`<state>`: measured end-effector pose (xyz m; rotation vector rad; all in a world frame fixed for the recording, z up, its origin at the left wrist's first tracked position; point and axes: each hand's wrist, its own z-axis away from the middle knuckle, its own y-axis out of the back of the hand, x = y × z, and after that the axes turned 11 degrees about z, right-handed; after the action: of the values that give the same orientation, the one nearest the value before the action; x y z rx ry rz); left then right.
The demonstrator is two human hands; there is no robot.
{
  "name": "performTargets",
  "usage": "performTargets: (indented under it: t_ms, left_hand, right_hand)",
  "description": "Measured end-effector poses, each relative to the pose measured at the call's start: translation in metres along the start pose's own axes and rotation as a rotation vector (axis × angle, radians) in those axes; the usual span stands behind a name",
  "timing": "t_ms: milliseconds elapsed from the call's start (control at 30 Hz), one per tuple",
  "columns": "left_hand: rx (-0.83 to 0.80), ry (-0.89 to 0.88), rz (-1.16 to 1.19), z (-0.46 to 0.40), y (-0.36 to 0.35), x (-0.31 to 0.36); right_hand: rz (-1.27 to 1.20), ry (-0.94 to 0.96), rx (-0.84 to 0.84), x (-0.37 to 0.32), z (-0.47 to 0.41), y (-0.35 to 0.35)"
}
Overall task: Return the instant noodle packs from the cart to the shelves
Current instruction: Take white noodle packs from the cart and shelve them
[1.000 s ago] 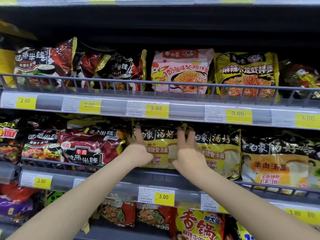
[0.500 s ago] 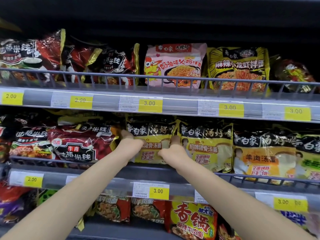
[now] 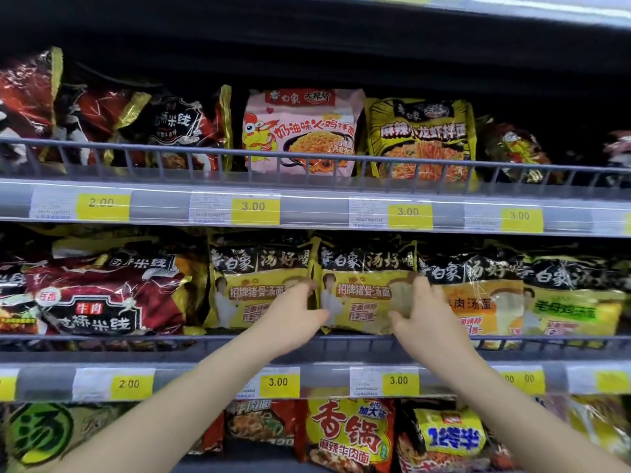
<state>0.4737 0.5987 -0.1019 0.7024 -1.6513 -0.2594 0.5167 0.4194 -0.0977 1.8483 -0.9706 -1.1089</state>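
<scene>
Where hands pressed, both now flank yellow pack [image 3: 362, 295].

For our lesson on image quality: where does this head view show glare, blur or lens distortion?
Head view: glare streaks the clear price strip and the yellow pork-bone noodle pack; both hands, left and right, are motion-blurred; shelf rails bow, wide-angle; top shelf back is dark.
</scene>
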Motion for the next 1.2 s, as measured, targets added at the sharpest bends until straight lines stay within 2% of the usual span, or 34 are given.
performTargets:
  t_ms: [167, 400, 500, 633, 833, 967, 1200]
  left_hand:
    - [-0.042, 0.086, 0.029, -0.013, -0.010, 0.003]
    - [0.076, 0.066, 0.146, -0.020, -0.017, 0.003]
    - [0.072, 0.038, 0.079, -0.018, -0.016, 0.000]
    - [0.055, 0.000, -0.088, -0.011, -0.009, 0.007]
    - [-0.192, 0.080, -0.212, -0.022, -0.015, 0.003]
    - [-0.171, 0.086, -0.231, -0.033, -0.024, 0.004]
    - [-0.123, 0.146, -0.226, -0.033, -0.034, 0.005]
  right_hand:
    - [-0.030, -0.016, -0.106, -0.004, -0.014, -0.010]
    - [-0.172, -0.040, -0.109, -0.011, -0.033, -0.026]
    - [-0.126, -0.018, -0.098, -0.008, -0.033, -0.026]
    - [0.058, 0.009, -0.065, 0.000, -0.027, -0.010]
    - [0.171, 0.071, -0.352, 0.003, -0.034, 0.001]
    - [0.143, 0.118, -0.441, -0.005, -0.039, -0.007]
    - [0.146, 0.172, -0.408, -0.004, -0.032, -0.005]
